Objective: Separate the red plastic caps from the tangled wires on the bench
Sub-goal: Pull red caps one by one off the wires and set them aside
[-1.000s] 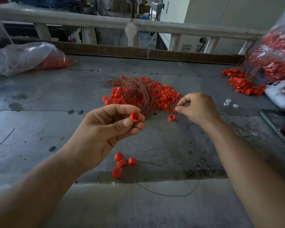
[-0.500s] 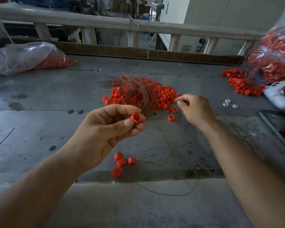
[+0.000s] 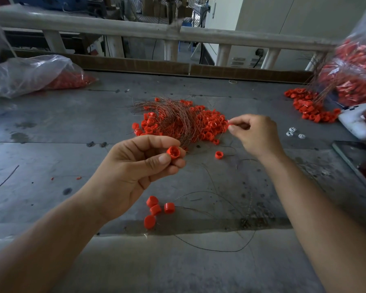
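Snagging is the hazard: your left hand fingers grip one freed cap above the bench, your right hand fingers pinch an edge cap of the pile, and a sharp pull may drag the tangled wires along.

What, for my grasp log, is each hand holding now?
Left hand: pinches a red cap.
Right hand: pinches a small red piece at the pile's edge.

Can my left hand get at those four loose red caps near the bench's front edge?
Probably yes for reach: the four loose caps lie uncovered on the bench, close by the left hand. But it pinches a red cap right now, so it likely must drop that first.
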A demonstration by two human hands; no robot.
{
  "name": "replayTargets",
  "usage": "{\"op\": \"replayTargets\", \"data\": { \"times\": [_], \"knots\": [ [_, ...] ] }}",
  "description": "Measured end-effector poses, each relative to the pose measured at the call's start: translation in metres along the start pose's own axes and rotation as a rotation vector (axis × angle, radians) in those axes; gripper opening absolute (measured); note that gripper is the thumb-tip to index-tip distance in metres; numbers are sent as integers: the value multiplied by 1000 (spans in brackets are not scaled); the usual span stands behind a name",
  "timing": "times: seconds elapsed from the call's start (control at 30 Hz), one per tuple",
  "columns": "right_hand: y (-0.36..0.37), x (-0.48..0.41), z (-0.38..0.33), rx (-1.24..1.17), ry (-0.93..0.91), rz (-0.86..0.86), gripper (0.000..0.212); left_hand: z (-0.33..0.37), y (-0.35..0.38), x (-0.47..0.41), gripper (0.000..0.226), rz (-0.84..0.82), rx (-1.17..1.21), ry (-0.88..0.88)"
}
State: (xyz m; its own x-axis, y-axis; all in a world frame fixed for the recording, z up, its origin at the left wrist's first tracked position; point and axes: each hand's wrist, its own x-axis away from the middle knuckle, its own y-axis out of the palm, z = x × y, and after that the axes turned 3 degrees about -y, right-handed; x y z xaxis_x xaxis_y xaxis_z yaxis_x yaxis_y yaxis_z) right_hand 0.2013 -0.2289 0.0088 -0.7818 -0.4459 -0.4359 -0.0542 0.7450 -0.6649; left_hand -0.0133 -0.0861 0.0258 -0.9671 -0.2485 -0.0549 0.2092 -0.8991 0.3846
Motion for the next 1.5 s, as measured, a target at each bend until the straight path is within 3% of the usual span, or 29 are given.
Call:
{"op": "replayTargets", "data": {
  "times": [0.13, 0.27, 0.4, 0.57, 0.87, 1.2, 1.5],
  "knots": [
    [-17, 3, -14, -442, 173, -2, 11, -1, 1, 0, 23, 19, -7, -17],
    [-23, 21, -44, -817, 212, -298, 17, -2, 0, 0, 19, 25, -35, -36],
    [-19, 37, -67, -977, 192, -527, 17, -2, 0, -1, 25, 38, -50, -51],
    [-18, 42, -72, -1031, 194, -621, 13, -3, 1, -3, 22, 45, -53, -57],
    [-14, 48, -74, -923, 26, -650, 13, -4, -1, -4, 26, 62, -102, -49],
    [0, 63, -85, -532, -321, -384, 33, -4, 2, -5, 19, 171, -135, -4],
    [3, 65, -85, -442, -409, -304, 21, -6, 1, -4, 22, 204, -217, 11]
  ]
}}
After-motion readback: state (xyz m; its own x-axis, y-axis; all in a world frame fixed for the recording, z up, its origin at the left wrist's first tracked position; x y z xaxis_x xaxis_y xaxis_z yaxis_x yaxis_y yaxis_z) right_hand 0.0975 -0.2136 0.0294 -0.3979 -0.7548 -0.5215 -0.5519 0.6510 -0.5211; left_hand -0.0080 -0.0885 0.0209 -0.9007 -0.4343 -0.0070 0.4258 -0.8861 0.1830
